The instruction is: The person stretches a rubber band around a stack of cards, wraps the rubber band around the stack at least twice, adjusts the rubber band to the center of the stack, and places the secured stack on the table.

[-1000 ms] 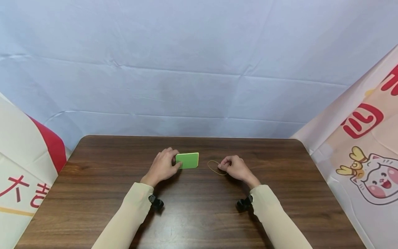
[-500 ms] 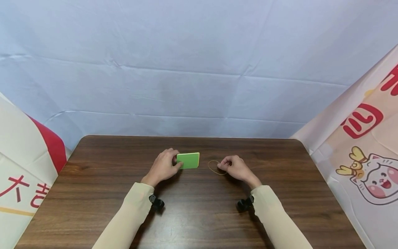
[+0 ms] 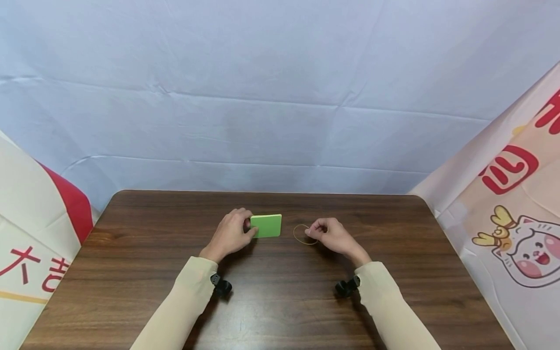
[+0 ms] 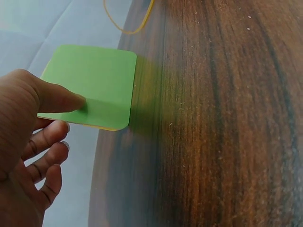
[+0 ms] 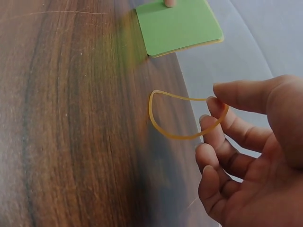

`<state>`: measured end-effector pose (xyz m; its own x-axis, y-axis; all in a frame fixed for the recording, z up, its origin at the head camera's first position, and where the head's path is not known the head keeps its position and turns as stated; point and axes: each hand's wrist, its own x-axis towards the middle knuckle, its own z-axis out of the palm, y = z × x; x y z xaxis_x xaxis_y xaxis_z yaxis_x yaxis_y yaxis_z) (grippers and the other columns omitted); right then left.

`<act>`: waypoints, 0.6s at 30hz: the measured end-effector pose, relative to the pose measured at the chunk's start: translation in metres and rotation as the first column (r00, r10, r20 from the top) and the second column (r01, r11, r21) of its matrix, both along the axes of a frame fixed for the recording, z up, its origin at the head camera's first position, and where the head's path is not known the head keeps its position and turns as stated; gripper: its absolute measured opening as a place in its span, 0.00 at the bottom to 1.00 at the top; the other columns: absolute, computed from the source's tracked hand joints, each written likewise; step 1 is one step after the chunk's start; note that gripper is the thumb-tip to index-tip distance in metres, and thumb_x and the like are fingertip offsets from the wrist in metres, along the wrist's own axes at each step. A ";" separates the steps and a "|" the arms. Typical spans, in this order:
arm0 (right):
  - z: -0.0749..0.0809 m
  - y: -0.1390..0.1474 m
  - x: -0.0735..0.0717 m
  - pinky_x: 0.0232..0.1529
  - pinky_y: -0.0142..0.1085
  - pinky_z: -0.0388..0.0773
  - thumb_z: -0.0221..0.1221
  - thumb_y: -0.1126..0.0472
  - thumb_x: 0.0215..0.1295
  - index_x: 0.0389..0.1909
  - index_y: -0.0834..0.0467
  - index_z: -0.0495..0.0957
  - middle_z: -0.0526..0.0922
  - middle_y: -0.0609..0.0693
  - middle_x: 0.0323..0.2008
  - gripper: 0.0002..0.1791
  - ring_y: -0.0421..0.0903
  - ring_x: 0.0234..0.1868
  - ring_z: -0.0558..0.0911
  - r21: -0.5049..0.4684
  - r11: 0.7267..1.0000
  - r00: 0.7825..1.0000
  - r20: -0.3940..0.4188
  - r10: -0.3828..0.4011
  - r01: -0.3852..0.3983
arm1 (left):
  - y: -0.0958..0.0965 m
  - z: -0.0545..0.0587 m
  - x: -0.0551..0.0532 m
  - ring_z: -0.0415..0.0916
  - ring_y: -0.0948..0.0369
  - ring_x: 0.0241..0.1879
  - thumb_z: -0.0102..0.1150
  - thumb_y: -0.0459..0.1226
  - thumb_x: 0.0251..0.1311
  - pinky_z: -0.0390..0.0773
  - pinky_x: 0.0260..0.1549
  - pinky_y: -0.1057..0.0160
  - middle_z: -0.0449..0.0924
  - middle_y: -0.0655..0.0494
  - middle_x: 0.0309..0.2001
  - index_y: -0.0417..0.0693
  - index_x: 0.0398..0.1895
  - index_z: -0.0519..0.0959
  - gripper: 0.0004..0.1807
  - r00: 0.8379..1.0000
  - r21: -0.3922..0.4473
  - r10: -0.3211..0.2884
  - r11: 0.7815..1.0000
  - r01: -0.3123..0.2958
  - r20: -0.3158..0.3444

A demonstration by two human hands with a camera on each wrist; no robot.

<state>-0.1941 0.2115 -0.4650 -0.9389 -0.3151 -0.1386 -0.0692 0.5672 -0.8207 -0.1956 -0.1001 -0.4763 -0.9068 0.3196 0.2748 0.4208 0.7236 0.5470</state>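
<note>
- Stack of thin green card-like sheets with rounded corners (image 3: 268, 226), backed by a yellow layer, has been shifted slightly rightward over the last second. Less of its yellow right-hand edge is now shown in the head view, so it seems to have been turned a little.
- That stack is held tilted up by the left hand (image 3: 229, 233) at the far middle of the dark brown wood-grain bench (image 3: 280, 291); whether its lower edge is rested there cannot be told.
- By the left fingers the stack is grasped in a pinch: the thumb (image 4: 66, 98) is pressed on the green face, while the contact behind is hidden.
- One thin yellow-orange elastic-looking loop (image 5: 177, 137) is pinched at its rim by the fingers of the right hand (image 3: 336, 236), the others being loosely bent. These fingertips have been carried very slightly leftward, and the loop's outline is narrowed a touch.
- Loop and stack are kept near each other but apart, with the gap barely altered.
- For the work in hand, only a small realignment is judged to have been made: both things are secured, the loop has not been put around the stack, and no contact between them is seen.
</note>
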 end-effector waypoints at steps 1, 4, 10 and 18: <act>0.000 0.000 0.000 0.32 0.38 0.71 0.63 0.55 0.72 0.35 0.61 0.82 0.81 0.58 0.31 0.12 0.46 0.28 0.73 0.001 1.000 1.000 0.000 0.001 -0.001 | 0.000 0.000 0.000 0.65 0.59 0.30 0.74 0.36 0.56 0.68 0.31 0.59 0.70 0.60 0.27 0.45 0.32 0.78 0.11 1.000 -0.001 -0.002 1.000 0.002 -0.006; 0.001 0.000 0.001 0.31 0.37 0.71 0.63 0.55 0.72 0.34 0.61 0.82 0.81 0.58 0.31 0.12 0.45 0.28 0.73 0.008 1.000 1.000 0.004 0.001 -0.001 | 0.000 0.000 0.001 0.65 0.59 0.29 0.74 0.36 0.55 0.67 0.31 0.60 0.70 0.60 0.26 0.46 0.31 0.79 0.11 1.000 -0.006 -0.006 1.000 0.006 -0.017; 0.003 0.000 0.002 0.30 0.37 0.71 0.63 0.55 0.72 0.34 0.59 0.82 0.80 0.56 0.29 0.11 0.46 0.27 0.73 0.020 1.000 1.000 0.005 0.003 -0.003 | 0.000 0.000 0.002 0.64 0.60 0.29 0.74 0.37 0.55 0.67 0.32 0.59 0.70 0.60 0.26 0.46 0.31 0.79 0.10 1.000 -0.029 -0.012 1.000 0.012 -0.019; 0.003 0.000 0.003 0.31 0.38 0.71 0.63 0.55 0.72 0.34 0.60 0.83 0.80 0.54 0.30 0.12 0.46 0.28 0.73 0.012 1.000 1.000 0.005 0.003 -0.003 | -0.001 -0.002 0.001 0.64 0.60 0.29 0.73 0.38 0.57 0.68 0.33 0.58 0.70 0.60 0.26 0.47 0.30 0.78 0.11 0.999 -0.060 -0.028 0.998 0.027 -0.022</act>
<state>-0.1914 0.2117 -0.4625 -0.9373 -0.3160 -0.1472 -0.0664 0.5764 -0.8144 -0.1944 -0.1006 -0.4782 -0.8911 0.3607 0.2755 0.4531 0.7426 0.4932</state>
